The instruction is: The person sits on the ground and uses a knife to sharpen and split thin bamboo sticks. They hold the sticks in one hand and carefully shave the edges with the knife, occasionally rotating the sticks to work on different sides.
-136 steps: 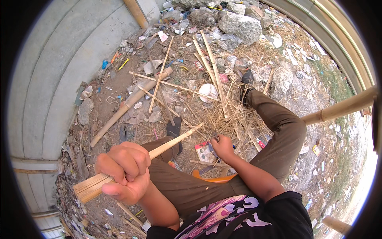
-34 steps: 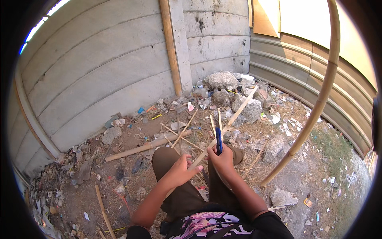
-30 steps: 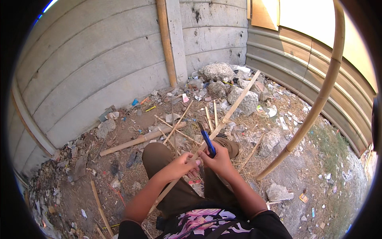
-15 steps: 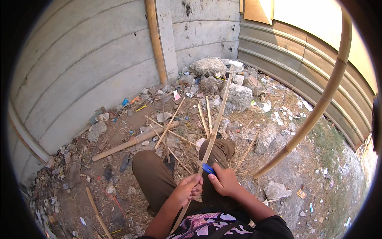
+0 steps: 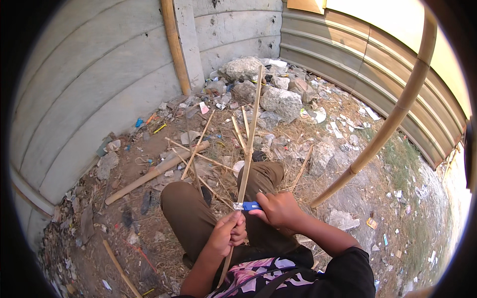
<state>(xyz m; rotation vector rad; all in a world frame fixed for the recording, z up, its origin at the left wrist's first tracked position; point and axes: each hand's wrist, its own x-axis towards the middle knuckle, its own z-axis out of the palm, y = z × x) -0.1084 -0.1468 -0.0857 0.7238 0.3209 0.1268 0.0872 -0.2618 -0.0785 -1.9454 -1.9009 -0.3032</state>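
Note:
A long, thin bamboo strip rises from my lap and points away from me over my right knee. My left hand is closed round its lower part, and the strip's tail runs down past the fist toward my shirt. In my right hand is a blue-handled utility knife. Its short metal end lies across the strip just above my left fist. How deep the edge sits in the bamboo is too small to tell.
Several cut bamboo strips and a thick bamboo piece lie among litter ahead. A bamboo pole leans on the right. Rocks are heaped by the concrete wall and corrugated metal fence.
The knife has come down along the strip, close to my left fist, and turned crosswise. My right elbow has swung outward. The strip stands more upright, and the view has shifted slightly.

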